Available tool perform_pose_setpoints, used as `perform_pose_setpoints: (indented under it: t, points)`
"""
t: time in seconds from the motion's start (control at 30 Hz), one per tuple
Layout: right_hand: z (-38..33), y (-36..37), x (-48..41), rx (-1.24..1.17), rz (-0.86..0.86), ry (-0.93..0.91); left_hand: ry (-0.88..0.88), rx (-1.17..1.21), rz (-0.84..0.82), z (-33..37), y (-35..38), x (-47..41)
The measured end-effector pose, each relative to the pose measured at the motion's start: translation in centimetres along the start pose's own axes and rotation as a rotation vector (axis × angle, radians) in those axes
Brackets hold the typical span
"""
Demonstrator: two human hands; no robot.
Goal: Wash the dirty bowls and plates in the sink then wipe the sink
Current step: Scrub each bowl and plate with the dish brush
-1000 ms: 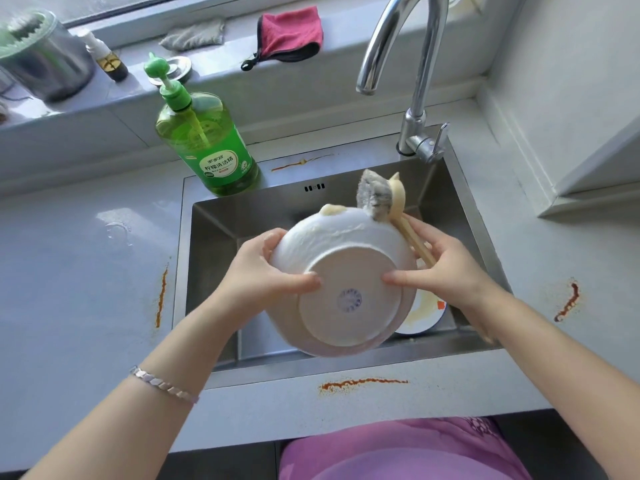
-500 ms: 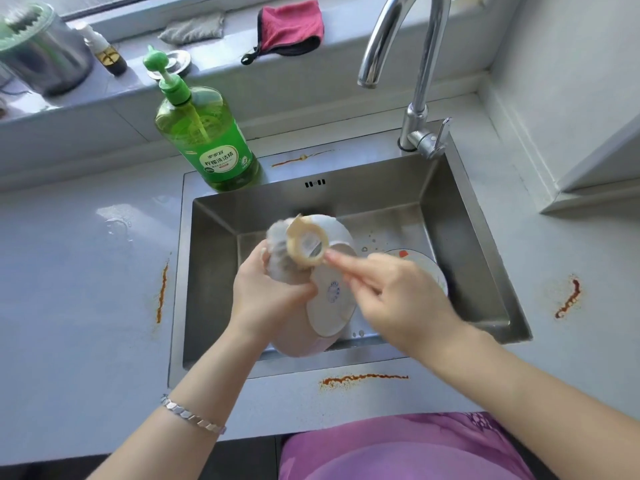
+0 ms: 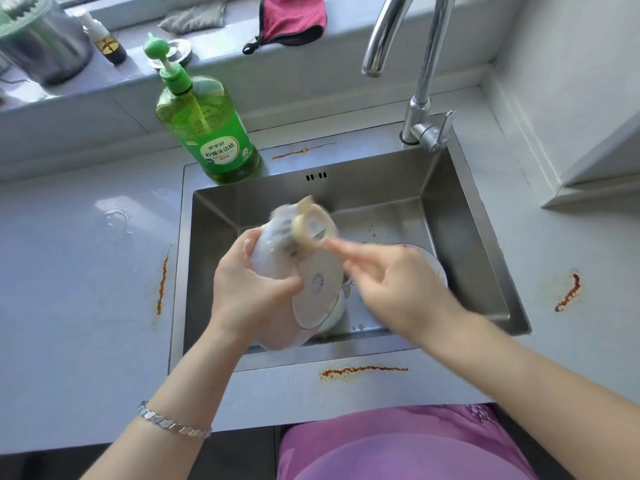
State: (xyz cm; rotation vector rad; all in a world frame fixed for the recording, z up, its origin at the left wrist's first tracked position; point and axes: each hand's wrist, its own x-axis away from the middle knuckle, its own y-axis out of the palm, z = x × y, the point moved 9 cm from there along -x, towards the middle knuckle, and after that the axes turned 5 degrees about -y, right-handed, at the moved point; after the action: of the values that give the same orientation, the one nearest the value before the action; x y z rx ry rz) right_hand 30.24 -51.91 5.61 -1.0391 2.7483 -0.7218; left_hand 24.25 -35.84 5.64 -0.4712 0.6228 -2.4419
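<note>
over a steel sink [image 3: 363,192] set into a pale grey tabletop [image 3: 86,271], the head view looks straight down. the left hand [image 3: 249,289] holds a white bowl [image 3: 317,289] above the basin, tipped on its side so that its round foot faces the viewer. its grip is clamped on the bowl, thumb across the outside and fingers curled behind. the right hand [image 3: 398,289] is blurred, its grip closed on the handle of a dish brush [image 3: 311,230]. the brush's pale ring-shaped head and grey bristles lie against the bowl's upper side. a white plate [image 3: 434,265] rests on the sink floor, partly hidden behind the right hand.

the tabletop is glossy and marked with orange-red smears [image 3: 362,370]: one along the front of the sink, one to its left, one to its right, and a thin one on the steel rim behind the basin. a small patch of water [image 3: 117,216] shines on the left.

a green soap bottle [image 3: 211,140] with a pump stands at the sink's back left corner. a curved chrome tap [image 3: 426,81] rises from the back right corner. behind them runs a window ledge [image 3: 214,46] holding a red cloth [image 3: 291,19], a grey cloth [image 3: 194,19], a round metal plug [image 3: 176,51], a small dark bottle [image 3: 107,43] and a steel canister [image 3: 45,46]. a white wall [image 3: 571,81] meets the tabletop on the right.

a silver bracelet [image 3: 173,422] circles the left wrist, and purple clothing [image 3: 398,445] shows at the bottom edge.
</note>
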Motion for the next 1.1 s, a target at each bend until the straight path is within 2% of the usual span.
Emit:
perform_pose_setpoints:
  t: [0.07,0.17,0.2,0.33,0.37,0.47,0.63,0.8,0.9,0.97,1.1]
  points:
    - [-1.1,0.6,0.5,-0.012,-0.027,-0.052,-0.012,0.036,0.021,-0.2,-0.2,-0.2]
    - [4.3,-2.1,-1.9,0.006,0.085,0.218,0.023,-0.006,0.008,0.2,-0.2,0.3]
    - [5.1,-2.1,-1.8,0.000,0.091,0.251,0.042,-0.023,0.003,0.4,-0.1,0.5]
    - [1.1,0.7,0.3,-0.147,-0.027,0.034,0.047,-0.011,0.047,0.5,-0.5,0.3]
    - [1.5,0.4,0.1,-0.140,-0.023,0.041,0.045,-0.012,0.049,0.6,-0.5,0.2]
    - [5.1,-1.8,-1.6,-0.074,0.076,0.232,0.074,-0.049,0.018,0.8,0.0,0.4]
    - [1.6,0.4,0.1,-0.167,-0.006,0.058,0.073,-0.036,0.042,1.0,-0.2,-0.3]
    - [7.1,-1.8,-1.4,-0.088,0.116,0.262,0.120,-0.066,0.020,1.6,0.4,0.0]
    - [3.5,-0.5,-0.5,-0.185,0.090,0.094,0.109,-0.023,0.058,1.6,0.2,-0.4]
    - [3.0,-0.6,-0.6,-0.181,0.079,0.071,0.098,0.021,0.091,1.6,-0.3,-0.7]
    - [7.5,-2.4,-2.1,-0.149,0.147,0.281,0.109,0.045,0.080,1.9,-0.2,-0.3]
